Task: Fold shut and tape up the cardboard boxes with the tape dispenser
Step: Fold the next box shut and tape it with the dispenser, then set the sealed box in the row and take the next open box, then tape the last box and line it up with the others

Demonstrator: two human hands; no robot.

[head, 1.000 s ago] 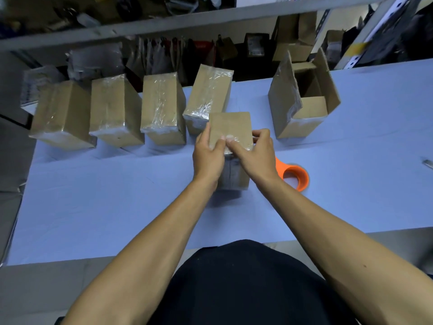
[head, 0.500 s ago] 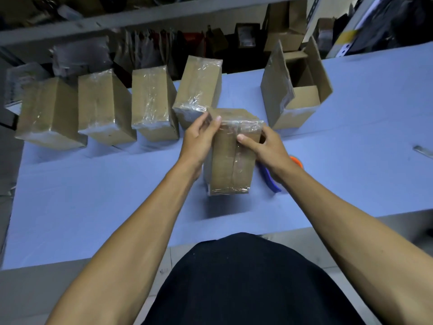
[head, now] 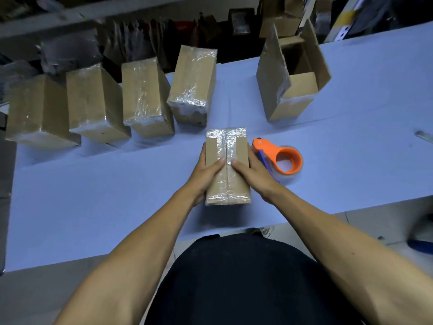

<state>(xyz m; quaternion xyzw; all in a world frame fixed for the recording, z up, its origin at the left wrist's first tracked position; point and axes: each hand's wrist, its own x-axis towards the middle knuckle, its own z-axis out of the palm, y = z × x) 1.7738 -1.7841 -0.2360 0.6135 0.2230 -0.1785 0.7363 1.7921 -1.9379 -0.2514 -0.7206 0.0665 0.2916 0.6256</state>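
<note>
Head view: a taped box (head: 226, 165) lies flat on the blue table (head: 93, 207), just in front of the person, its seam running away from the camera under clear tape. The left hand (head: 206, 174) holds its left side, thumb laid across the top beside the seam; the right hand (head: 254, 174) holds the right side the same way. The two thumbs lie close together, one on each side of the seam.

Just right of the box, touching or nearly touching the right hand, lies the orange tape dispenser (head: 280, 158) with its clear roll, on its side. Part of it is hidden behind the right hand.

Behind the box, a row of four taped boxes (head: 143, 99) stands along the far left of the table; the nearest of them sits just beyond the held box. To the far right, an open box (head: 293, 90) stands with its flaps up. A small metal object (head: 424, 136) lies at the right edge, too blurred to identify. Shelving (head: 164, 31) packed with dark items rises behind the table.
</note>
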